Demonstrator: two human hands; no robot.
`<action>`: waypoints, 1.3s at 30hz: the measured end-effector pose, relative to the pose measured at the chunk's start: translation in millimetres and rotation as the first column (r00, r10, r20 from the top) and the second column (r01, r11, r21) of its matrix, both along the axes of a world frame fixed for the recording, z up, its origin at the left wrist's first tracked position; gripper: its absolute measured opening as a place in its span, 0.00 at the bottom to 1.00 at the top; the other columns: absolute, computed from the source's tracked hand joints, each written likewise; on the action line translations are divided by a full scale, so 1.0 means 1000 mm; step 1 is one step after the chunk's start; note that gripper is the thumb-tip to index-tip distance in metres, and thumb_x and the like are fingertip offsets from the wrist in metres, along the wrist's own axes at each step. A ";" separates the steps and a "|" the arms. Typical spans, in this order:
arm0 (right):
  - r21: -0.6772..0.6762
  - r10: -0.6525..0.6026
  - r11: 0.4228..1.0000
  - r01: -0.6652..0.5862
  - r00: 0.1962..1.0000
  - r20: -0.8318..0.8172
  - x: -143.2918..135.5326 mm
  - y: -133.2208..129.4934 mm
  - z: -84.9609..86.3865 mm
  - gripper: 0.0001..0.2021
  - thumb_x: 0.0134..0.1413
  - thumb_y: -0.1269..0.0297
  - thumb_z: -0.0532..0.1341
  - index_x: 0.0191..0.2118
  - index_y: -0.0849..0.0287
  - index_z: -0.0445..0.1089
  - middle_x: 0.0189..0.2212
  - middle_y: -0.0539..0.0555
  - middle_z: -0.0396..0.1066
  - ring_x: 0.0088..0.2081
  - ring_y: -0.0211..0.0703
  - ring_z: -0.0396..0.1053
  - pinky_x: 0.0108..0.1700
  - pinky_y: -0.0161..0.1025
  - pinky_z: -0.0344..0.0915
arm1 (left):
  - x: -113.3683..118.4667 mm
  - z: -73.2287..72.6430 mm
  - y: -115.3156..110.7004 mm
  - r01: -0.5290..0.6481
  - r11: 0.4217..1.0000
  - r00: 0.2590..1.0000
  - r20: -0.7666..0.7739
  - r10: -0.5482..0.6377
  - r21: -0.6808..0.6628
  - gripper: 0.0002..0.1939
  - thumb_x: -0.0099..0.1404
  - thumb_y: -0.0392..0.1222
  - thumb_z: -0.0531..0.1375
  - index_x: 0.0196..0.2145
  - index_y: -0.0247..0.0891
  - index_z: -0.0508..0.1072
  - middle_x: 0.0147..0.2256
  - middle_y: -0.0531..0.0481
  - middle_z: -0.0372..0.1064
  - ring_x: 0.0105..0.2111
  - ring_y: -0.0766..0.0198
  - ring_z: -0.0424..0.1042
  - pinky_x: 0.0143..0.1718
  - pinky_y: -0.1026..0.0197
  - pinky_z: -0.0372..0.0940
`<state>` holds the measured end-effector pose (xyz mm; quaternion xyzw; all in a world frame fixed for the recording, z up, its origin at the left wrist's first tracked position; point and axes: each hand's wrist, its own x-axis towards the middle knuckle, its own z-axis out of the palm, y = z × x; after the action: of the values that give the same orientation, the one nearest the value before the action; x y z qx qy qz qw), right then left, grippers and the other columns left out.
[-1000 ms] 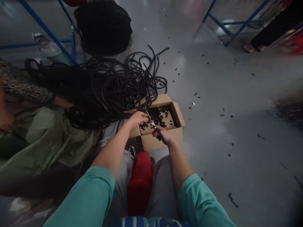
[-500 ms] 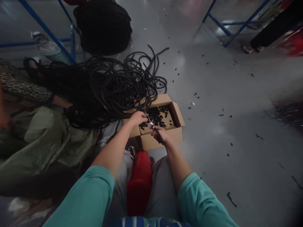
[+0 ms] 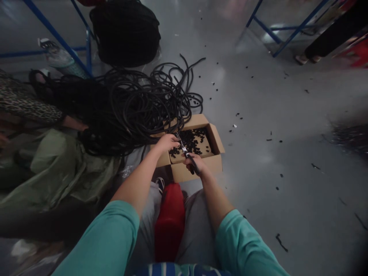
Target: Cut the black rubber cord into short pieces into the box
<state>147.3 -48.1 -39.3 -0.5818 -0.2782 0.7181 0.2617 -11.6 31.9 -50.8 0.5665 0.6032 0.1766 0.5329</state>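
Note:
Scissors [image 3: 182,145] with black handles and light metal blades are in my right hand [image 3: 193,161], over the near part of an open cardboard box [image 3: 197,174]. Close to the blades, my left hand [image 3: 169,142] is closed at the box's left side, beside the black tubing; what its fingers pinch is too small to make out. Small black pieces [image 3: 189,140] are scattered over the bottom of the box. A big tangle of black tubing [image 3: 138,103] lies behind and left of the box, some of it over the box's back left flap.
A red object [image 3: 171,226] stands between my knees. Greenish sheeting [image 3: 57,172] and another person's patterned trouser leg [image 3: 28,103] are on the left. A black bundle [image 3: 125,32] and blue frames stand further back. Black scraps dot the floor.
The scissors' handles look a little wider apart. My left hand has shifted very slightly. On the far left, the other person's hand has moved back toward the edge.

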 end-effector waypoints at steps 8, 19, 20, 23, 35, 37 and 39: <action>0.074 0.061 0.995 -0.061 0.998 0.008 0.002 0.003 -0.002 0.21 0.24 0.67 0.59 0.35 0.61 0.64 0.09 0.40 0.54 0.13 0.29 0.50 0.15 0.28 0.44 | -0.005 0.009 -0.001 0.048 0.997 0.995 0.089 -0.043 -0.062 0.06 0.50 0.32 0.62 0.28 0.30 0.70 0.17 0.56 0.64 0.13 0.76 0.58 0.17 0.70 0.53; 0.048 0.012 0.999 -0.019 0.990 0.141 -0.001 0.001 -0.007 0.19 0.24 0.70 0.58 0.33 0.61 0.66 0.08 0.40 0.53 0.12 0.30 0.51 0.14 0.29 0.45 | -0.003 -0.001 0.002 0.099 0.995 0.995 -0.022 -0.099 0.013 0.01 0.52 0.32 0.60 0.26 0.30 0.70 0.17 0.55 0.64 0.14 0.74 0.59 0.17 0.68 0.55; 0.047 0.010 0.999 -0.017 0.989 0.146 -0.001 0.000 -0.006 0.18 0.24 0.70 0.58 0.32 0.61 0.66 0.08 0.40 0.53 0.12 0.30 0.51 0.14 0.29 0.45 | -0.002 0.000 0.002 0.103 0.995 0.994 -0.029 -0.102 0.016 0.01 0.52 0.32 0.60 0.26 0.30 0.70 0.17 0.55 0.64 0.14 0.74 0.59 0.18 0.68 0.55; 0.033 0.008 0.999 -0.013 0.989 0.149 0.000 0.000 -0.005 0.18 0.24 0.70 0.58 0.32 0.60 0.66 0.08 0.40 0.52 0.11 0.30 0.50 0.14 0.29 0.44 | -0.002 0.000 0.002 0.114 0.993 0.992 -0.057 -0.112 0.026 0.02 0.52 0.32 0.60 0.26 0.31 0.71 0.17 0.55 0.64 0.14 0.73 0.60 0.18 0.68 0.55; 0.020 0.052 0.998 -0.053 0.997 0.056 0.000 0.002 -0.005 0.21 0.24 0.70 0.58 0.35 0.60 0.65 0.10 0.40 0.53 0.13 0.29 0.50 0.15 0.28 0.45 | -0.004 0.009 -0.001 0.211 0.977 0.977 -0.035 -0.212 -0.036 0.06 0.52 0.33 0.59 0.30 0.30 0.73 0.19 0.53 0.67 0.15 0.73 0.60 0.18 0.69 0.56; 0.012 0.043 0.999 -0.044 0.994 0.104 -0.001 0.002 -0.005 0.20 0.24 0.70 0.58 0.34 0.60 0.65 0.09 0.40 0.53 0.13 0.29 0.50 0.15 0.28 0.45 | -0.003 0.007 0.000 0.210 0.978 0.975 -0.072 -0.210 -0.011 0.07 0.52 0.34 0.59 0.30 0.30 0.73 0.21 0.51 0.69 0.17 0.72 0.62 0.20 0.68 0.58; 0.010 0.028 1.000 -0.029 0.991 0.133 -0.002 0.002 -0.005 0.20 0.24 0.70 0.58 0.34 0.60 0.66 0.09 0.40 0.53 0.13 0.29 0.50 0.15 0.28 0.45 | -0.003 0.003 0.002 0.213 0.976 0.972 -0.112 -0.208 0.036 0.06 0.51 0.34 0.59 0.29 0.31 0.73 0.24 0.50 0.71 0.21 0.70 0.66 0.24 0.67 0.61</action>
<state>145.8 -46.2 -44.2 -0.6229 -0.3074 0.6796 0.2357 -15.0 33.7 -47.6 0.6487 0.5629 0.1027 0.5018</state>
